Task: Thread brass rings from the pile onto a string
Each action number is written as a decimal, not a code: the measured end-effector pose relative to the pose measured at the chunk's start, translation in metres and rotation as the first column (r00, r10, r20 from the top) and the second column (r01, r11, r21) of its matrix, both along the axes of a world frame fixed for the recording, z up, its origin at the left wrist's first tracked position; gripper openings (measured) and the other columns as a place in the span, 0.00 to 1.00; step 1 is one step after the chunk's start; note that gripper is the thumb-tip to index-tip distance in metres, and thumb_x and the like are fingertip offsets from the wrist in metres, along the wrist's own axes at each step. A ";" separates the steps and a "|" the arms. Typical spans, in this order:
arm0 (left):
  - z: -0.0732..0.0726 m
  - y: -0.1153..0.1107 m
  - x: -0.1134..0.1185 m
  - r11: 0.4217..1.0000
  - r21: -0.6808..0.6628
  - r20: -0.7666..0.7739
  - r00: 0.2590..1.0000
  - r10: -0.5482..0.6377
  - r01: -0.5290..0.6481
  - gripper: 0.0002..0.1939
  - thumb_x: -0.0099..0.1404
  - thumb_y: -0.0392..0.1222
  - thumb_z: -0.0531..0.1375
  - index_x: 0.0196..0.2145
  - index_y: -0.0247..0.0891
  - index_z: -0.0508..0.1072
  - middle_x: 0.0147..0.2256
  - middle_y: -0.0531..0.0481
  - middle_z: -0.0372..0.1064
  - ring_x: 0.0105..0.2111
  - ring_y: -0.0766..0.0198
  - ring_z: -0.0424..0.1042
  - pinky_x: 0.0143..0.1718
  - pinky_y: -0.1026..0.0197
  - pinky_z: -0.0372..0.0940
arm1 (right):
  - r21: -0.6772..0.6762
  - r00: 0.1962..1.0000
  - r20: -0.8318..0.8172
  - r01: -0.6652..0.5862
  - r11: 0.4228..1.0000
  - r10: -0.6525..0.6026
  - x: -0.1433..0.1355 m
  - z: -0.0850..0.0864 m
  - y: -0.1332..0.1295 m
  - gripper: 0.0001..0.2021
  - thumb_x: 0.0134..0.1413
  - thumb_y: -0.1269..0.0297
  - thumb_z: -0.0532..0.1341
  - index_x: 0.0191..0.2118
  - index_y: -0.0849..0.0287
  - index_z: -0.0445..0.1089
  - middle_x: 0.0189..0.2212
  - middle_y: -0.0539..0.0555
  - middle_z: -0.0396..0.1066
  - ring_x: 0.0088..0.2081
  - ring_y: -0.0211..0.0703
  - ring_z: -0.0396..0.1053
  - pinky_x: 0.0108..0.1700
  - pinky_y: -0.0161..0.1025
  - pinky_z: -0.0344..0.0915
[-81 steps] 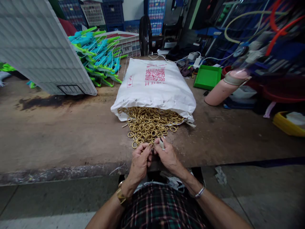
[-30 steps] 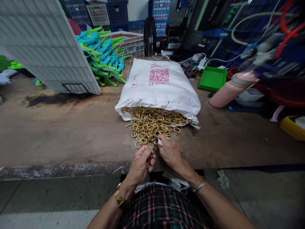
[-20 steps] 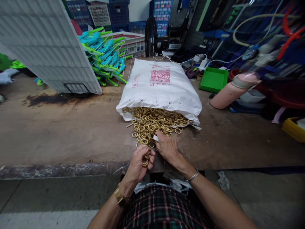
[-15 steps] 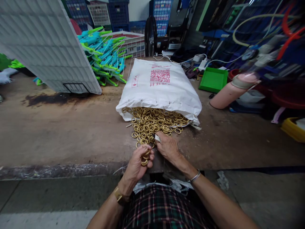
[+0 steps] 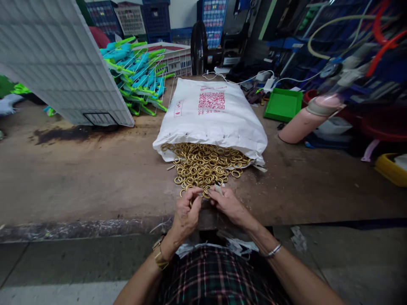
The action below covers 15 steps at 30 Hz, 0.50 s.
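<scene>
A white sack (image 5: 213, 123) with red print lies on the brown table, its mouth facing me. Many gold-coloured rings (image 5: 203, 163) spill out of it onto the wood. At the near edge of the spill, my left hand (image 5: 188, 212) is curled around some rings, which its fingers mostly hide. Close to its right, my right hand (image 5: 227, 203) grips a small tool (image 5: 218, 188) with a pale body and dark tip. The fingertips of both hands nearly meet beside the nearest rings.
Left stands a white ribbed panel (image 5: 70, 63) with green and blue plastic pieces (image 5: 140, 76) behind it. On the right are a green tray (image 5: 283, 104), a pink bottle (image 5: 299, 125) and a yellow container (image 5: 391, 169). The table's front edge (image 5: 79, 231) runs before me.
My left hand has turned, so the rings in it are now mostly hidden. My right hand has drawn back slightly to the right with the small tool.
</scene>
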<state>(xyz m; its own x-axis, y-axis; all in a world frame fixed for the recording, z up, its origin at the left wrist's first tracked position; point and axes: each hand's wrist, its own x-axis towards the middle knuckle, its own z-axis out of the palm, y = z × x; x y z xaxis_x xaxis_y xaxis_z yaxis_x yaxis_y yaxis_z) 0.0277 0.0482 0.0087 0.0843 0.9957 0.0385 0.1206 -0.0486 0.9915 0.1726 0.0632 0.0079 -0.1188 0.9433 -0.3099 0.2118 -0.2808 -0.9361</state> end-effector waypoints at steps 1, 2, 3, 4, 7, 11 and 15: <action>-0.001 0.001 -0.001 0.994 0.102 -0.062 0.998 -0.031 0.037 0.10 0.59 0.36 0.54 0.38 0.37 0.71 0.30 0.49 0.71 0.31 0.66 0.70 0.34 0.64 0.65 | -0.064 0.998 -0.062 -0.001 0.998 -0.003 0.000 0.002 -0.002 0.10 0.47 0.58 0.53 0.22 0.58 0.58 0.16 0.43 0.55 0.17 0.29 0.47 0.18 0.30 0.45; -0.002 0.002 -0.002 0.979 0.187 -0.115 0.992 -0.059 0.080 0.11 0.59 0.34 0.54 0.38 0.37 0.72 0.34 0.47 0.72 0.35 0.64 0.70 0.38 0.62 0.65 | -0.124 0.993 -0.122 -0.005 0.992 -0.010 -0.001 0.003 -0.003 0.10 0.46 0.58 0.53 0.23 0.58 0.58 0.16 0.43 0.55 0.15 0.28 0.45 0.17 0.30 0.42; -0.002 0.003 -0.003 0.960 0.254 -0.156 0.984 -0.081 0.119 0.12 0.59 0.33 0.53 0.39 0.37 0.72 0.36 0.46 0.72 0.37 0.63 0.71 0.40 0.61 0.64 | -0.176 0.984 -0.179 -0.012 0.984 -0.020 -0.001 0.005 -0.004 0.10 0.45 0.57 0.54 0.23 0.58 0.57 0.15 0.42 0.54 0.14 0.27 0.43 0.16 0.30 0.40; -0.003 0.004 -0.003 0.942 0.300 -0.186 0.978 -0.097 0.150 0.12 0.59 0.33 0.52 0.39 0.36 0.72 0.37 0.45 0.72 0.38 0.63 0.71 0.41 0.61 0.64 | -0.220 0.973 -0.229 -0.023 0.975 -0.028 -0.002 0.007 -0.005 0.10 0.44 0.57 0.55 0.24 0.57 0.57 0.15 0.41 0.53 0.14 0.27 0.42 0.15 0.29 0.38; -0.003 0.006 -0.005 0.922 0.337 -0.230 0.966 -0.118 0.193 0.12 0.60 0.32 0.51 0.39 0.36 0.72 0.36 0.44 0.73 0.37 0.63 0.71 0.40 0.61 0.65 | -0.294 0.946 -0.325 -0.076 0.953 -0.024 -0.002 0.011 -0.006 0.10 0.42 0.57 0.56 0.25 0.57 0.56 0.15 0.40 0.53 0.13 0.25 0.40 0.14 0.29 0.36; -0.001 0.004 -0.007 0.944 0.268 -0.207 0.968 -0.141 0.195 0.11 0.59 0.34 0.53 0.38 0.36 0.73 0.35 0.45 0.73 0.36 0.63 0.71 0.39 0.61 0.65 | -0.303 0.950 -0.313 -0.121 0.945 0.022 -0.004 0.011 -0.007 0.11 0.42 0.57 0.56 0.24 0.58 0.56 0.13 0.40 0.53 0.12 0.25 0.41 0.14 0.28 0.37; 0.002 0.002 -0.007 0.984 0.143 -0.119 0.989 -0.090 0.107 0.10 0.57 0.34 0.56 0.35 0.39 0.75 0.32 0.47 0.73 0.34 0.62 0.70 0.39 0.62 0.63 | -0.272 0.970 -0.242 -0.061 0.960 -0.007 -0.007 0.009 -0.008 0.12 0.46 0.54 0.54 0.23 0.58 0.56 0.14 0.41 0.53 0.12 0.26 0.41 0.14 0.28 0.37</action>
<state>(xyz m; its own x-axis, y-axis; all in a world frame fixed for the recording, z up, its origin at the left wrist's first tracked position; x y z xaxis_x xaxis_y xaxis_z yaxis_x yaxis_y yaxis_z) 0.0211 0.0502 0.0110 0.1939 0.9661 0.1705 0.2177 -0.2118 0.9528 0.1658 0.0552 0.0165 -0.2456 0.8202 -0.5168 0.0035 -0.5323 -0.8465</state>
